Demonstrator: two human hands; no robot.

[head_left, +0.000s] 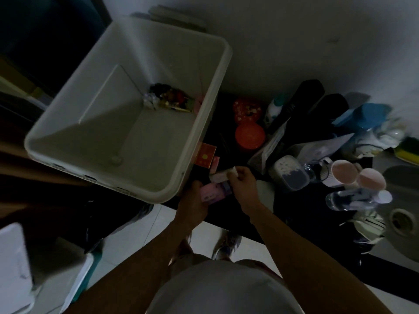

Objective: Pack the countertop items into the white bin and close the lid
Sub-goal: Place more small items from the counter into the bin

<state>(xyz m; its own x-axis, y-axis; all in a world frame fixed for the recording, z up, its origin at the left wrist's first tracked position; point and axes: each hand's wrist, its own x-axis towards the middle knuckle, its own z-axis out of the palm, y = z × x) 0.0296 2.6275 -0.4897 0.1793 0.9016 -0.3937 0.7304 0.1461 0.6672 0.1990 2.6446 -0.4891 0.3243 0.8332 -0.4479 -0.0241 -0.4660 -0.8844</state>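
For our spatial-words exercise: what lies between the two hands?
Head view: a pink box in the left hand; the right hand pinches a white box.

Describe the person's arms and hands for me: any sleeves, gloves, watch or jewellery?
The left hand and right hand are bare, with no gloves or rings visible in this dim light. The left forearm and right forearm are uncovered as far as they show, with no sleeves, watch or bracelet visible.
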